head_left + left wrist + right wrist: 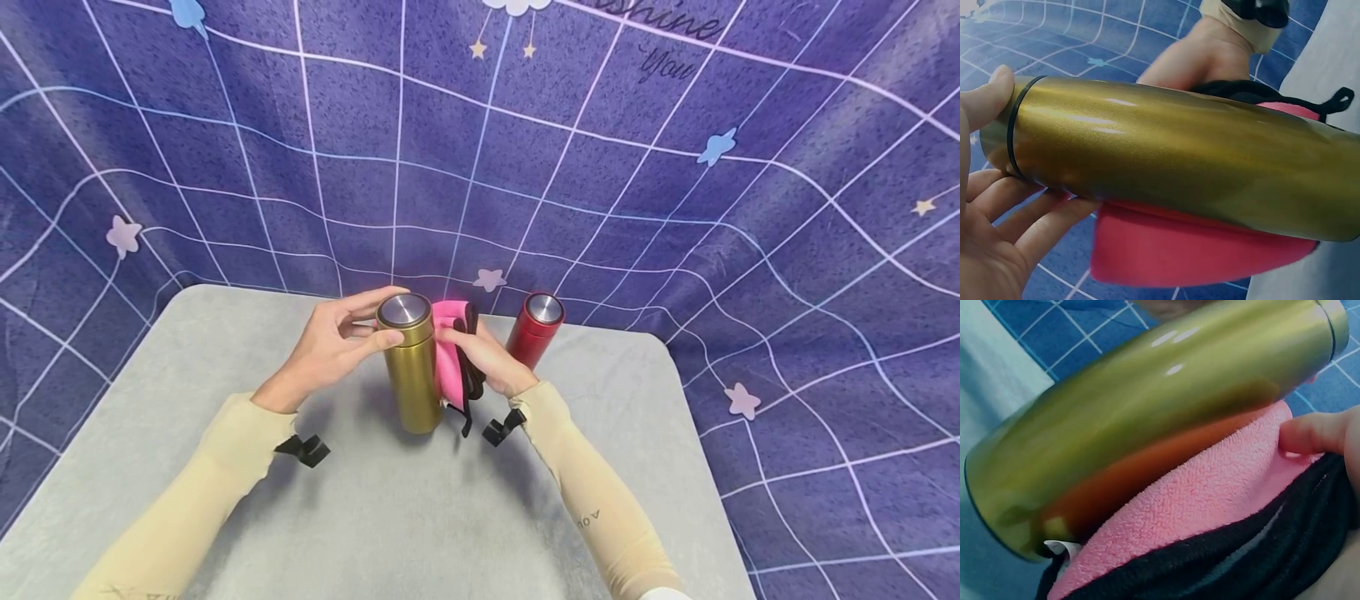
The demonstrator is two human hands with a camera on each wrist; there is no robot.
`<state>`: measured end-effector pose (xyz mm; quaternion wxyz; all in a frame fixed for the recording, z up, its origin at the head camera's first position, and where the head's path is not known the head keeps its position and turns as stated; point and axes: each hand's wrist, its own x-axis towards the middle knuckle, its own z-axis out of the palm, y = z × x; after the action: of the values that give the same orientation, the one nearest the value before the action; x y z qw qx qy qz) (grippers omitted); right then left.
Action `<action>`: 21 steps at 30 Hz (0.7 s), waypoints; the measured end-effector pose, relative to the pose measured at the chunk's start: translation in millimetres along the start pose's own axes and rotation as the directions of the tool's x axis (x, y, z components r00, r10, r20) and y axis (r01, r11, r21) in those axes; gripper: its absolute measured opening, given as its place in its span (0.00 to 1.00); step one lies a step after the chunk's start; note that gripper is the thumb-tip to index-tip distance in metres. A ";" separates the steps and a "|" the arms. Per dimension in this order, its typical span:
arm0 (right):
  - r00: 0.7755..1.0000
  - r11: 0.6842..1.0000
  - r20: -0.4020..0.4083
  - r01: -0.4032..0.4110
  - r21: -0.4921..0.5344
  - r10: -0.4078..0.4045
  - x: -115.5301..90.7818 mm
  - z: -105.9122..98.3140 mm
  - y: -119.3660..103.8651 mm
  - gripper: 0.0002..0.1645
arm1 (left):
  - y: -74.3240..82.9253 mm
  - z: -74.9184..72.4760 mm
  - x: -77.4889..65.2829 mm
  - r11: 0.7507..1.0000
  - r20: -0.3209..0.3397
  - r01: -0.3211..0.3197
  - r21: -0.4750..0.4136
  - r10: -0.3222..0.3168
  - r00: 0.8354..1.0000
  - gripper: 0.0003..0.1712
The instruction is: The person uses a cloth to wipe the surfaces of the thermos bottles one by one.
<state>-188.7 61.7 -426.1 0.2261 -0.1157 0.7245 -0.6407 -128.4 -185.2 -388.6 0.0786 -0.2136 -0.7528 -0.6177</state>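
My left hand grips a gold thermos flask near its silver-topped lid, thumb on the near side and fingers round the far side. The flask is upright, tilted slightly. In my right hand is a bunched pink and black cloth, its fuzzy pink face against or close beside the flask. The right wrist view shows my thumb pinching the edge of the pink cloth; most of that hand's fingers are hidden. Whether the flask's base touches the table cannot be told.
A red thermos flask with a silver-topped lid stands behind my right hand. The grey table ends at a blue-purple curtain with a grid and stars. Black straps hang from both wrists.
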 end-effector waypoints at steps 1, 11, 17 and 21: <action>1.000 1.000 0.005 -0.021 -0.001 0.021 -0.5 -0.2 1.1 0.31 | 1.6 -0.3 0.4 1.000 0.003 -0.001 -0.002 0.001 1.000 0.31; 0.984 0.989 0.122 -0.137 0.053 0.130 5.0 -1.8 23.2 0.26 | 16.4 -3.0 6.3 1.000 0.027 0.000 0.014 0.000 1.000 0.30; 0.976 0.982 0.156 -0.170 0.088 0.155 6.9 1.7 43.2 0.26 | 23.6 -8.4 10.6 0.999 0.012 -0.025 0.024 0.025 1.000 0.30; 0.972 0.974 0.170 -0.184 0.135 0.161 6.1 4.5 52.2 0.25 | 27.7 -11.5 12.3 0.999 0.006 -0.037 0.030 0.037 0.999 0.29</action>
<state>-185.5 62.8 -478.8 0.3458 -0.0853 0.6615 -0.6599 -129.5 -189.5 -356.5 0.0911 -0.2279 -0.7582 -0.6041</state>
